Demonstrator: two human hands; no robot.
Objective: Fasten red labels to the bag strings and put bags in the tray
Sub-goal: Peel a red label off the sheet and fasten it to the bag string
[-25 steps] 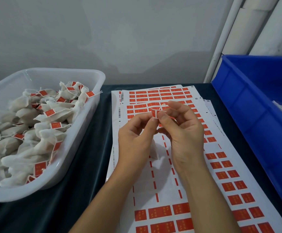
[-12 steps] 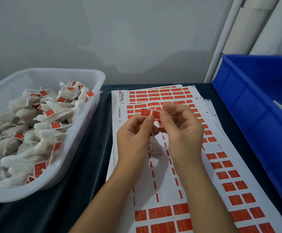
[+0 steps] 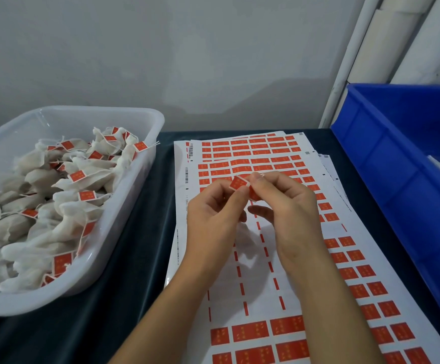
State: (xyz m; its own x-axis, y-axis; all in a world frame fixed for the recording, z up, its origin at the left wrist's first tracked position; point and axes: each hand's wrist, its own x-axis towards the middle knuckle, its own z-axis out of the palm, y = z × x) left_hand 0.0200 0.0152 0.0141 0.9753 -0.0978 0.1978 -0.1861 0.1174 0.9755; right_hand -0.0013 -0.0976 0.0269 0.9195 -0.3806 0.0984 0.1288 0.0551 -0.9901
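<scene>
Red paper is being pinched between the two hands: one small red label (image 3: 238, 183) is held up over the sticker sheets (image 3: 279, 258). The left hand (image 3: 213, 222) has its thumb and first finger closed on the lower edge of the label, with its other fingers curled in. The right hand (image 3: 289, 206) has its fingertips pressed together on the label's right end, where a thin white string (image 3: 257, 176) seems to be caught. The bag on that string cannot be seen clearly; something pale hangs below the hands, but it is mostly hidden.

Off to the left of the left hand, the white tray (image 3: 145, 179) is already heaped with bags (image 3: 45, 206) that have red labels on them. To the right of the right hand, a blue bin (image 3: 387, 164) is standing.

Some things could go wrong from here. The string could slip out before the label is folded shut, because it is so thin. The sticky side could be stuck to a finger instead of the string. The label could be folded crooked, so the glue shows. If the pinch is let go too soon, the bag could be dropped onto the sheets and not into the tray.
</scene>
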